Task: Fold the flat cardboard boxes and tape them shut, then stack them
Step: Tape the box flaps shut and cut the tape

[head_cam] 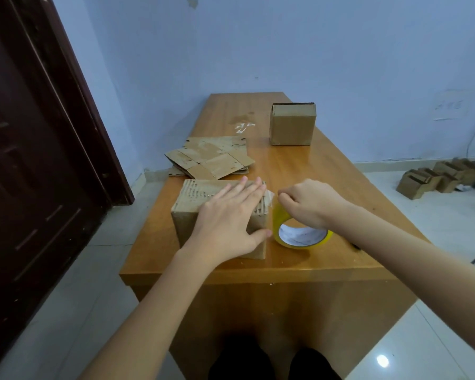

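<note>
Left hand (226,218) lies flat, fingers straight, pressing down on the top of the folded cardboard box (220,215), thumb hooked over its right edge. That grip is wide and holds nothing closed. The right hand (310,202) is curled, pinching something at the fingertips just above the yellow tape roll (299,233), most likely the free end of the tape near the box's corner.

The box looks light and fairly stiff, but its flaps will spring up, so a flat palm on top is the sensible hold; a squeeze at the side walls would buckle it. The tape is thin and clingy, best kept taut.

The box is worn brown corrugated card, top face scuffed with the fluting showing, sitting at the near edge of the wooden counter (327,174). Beyond it lie flat cardboard boxes (209,160) in a loose pile; further back stands another folded box (292,124), well apart.
</note>
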The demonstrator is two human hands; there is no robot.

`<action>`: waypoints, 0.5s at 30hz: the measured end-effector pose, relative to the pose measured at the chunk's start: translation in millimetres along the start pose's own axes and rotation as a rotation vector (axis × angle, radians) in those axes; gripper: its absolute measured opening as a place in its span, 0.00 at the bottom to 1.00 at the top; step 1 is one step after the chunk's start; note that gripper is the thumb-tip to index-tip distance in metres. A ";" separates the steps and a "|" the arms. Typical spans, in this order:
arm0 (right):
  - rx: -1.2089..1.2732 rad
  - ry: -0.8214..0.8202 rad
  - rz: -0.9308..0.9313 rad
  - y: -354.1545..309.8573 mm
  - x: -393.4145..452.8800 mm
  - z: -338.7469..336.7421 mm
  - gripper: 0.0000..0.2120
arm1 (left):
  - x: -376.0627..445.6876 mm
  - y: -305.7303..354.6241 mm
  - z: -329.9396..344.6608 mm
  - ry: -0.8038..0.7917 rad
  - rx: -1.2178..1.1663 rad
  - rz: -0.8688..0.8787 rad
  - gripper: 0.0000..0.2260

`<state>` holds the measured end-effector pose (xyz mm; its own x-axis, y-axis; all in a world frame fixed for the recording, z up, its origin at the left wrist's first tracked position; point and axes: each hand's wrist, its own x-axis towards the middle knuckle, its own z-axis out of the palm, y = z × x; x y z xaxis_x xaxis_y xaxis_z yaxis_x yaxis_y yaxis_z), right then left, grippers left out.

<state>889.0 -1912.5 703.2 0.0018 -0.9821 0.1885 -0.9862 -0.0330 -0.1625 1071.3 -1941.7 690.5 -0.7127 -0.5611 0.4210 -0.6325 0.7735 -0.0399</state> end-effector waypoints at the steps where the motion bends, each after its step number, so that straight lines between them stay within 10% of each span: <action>1: -0.013 -0.013 0.005 -1.2 0.7 0.1 0.17 | 0.2 0.2 0.3 -0.011 -0.001 -0.005 0.37; 15: -0.291 -0.119 0.018 -15.6 8.2 0.5 0.20 | 2.8 -2.1 9.9 0.046 -0.003 -0.013 0.35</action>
<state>904.5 -1920.2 706.7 -0.0132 -0.9974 0.0706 -0.9922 0.0218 0.1228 1067.6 -1947.8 682.9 -0.6898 -0.5568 0.4628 -0.6406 0.7672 -0.0316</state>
